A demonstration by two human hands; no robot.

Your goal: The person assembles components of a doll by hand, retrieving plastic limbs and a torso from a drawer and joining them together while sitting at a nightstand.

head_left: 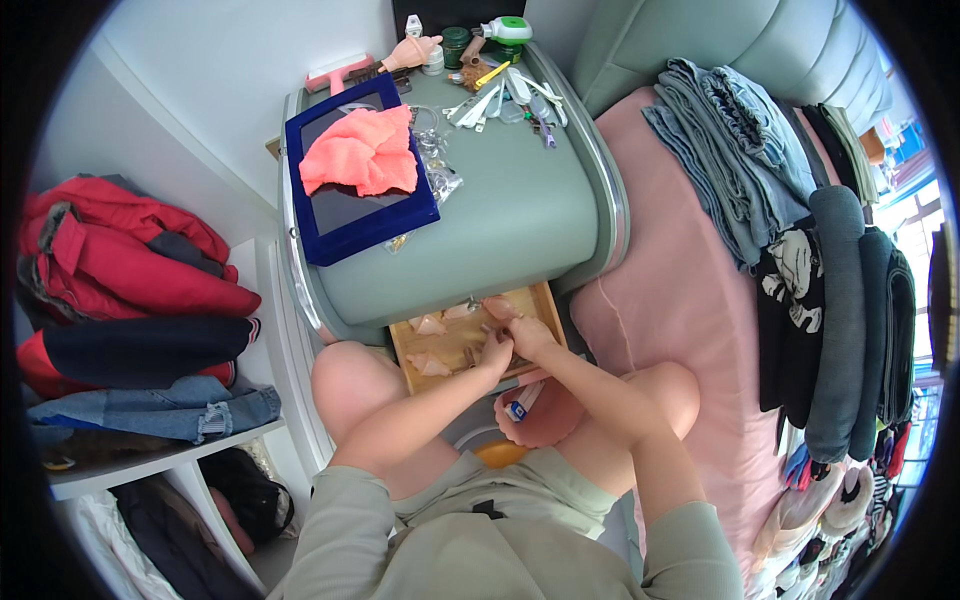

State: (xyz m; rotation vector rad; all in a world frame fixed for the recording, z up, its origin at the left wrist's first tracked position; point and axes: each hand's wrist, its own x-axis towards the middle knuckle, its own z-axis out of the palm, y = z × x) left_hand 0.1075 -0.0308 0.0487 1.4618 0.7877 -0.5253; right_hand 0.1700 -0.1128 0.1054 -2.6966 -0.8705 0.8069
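Observation:
Both my hands are inside an open wooden drawer (pixel 448 372) of the green bedside cabinet (pixel 500 210). My left hand (pixel 494 352) has its fingers curled together around something small that I cannot make out. Close against it, my right hand (pixel 531 337) is also closed, its grip hidden. Just beyond my right hand lies a pinkish rounded piece (pixel 499 308). Pale pink crumpled pieces lie at the drawer's left side, one toward the back (pixel 428 325) and one nearer me (pixel 430 364). A pink scalloped bowl (pixel 560 414) sits between my knees, holding a small blue-and-white item (pixel 517 410).
On the cabinet top are a blue-framed tray (pixel 365 238) with a coral cloth (pixel 360 152), white clips (pixel 490 100) and bottles. Folded jeans (pixel 720 150) and trousers lie on the pink bed (pixel 670 240) at right. Shelves at left hold a red jacket (pixel 140 260) and other clothes.

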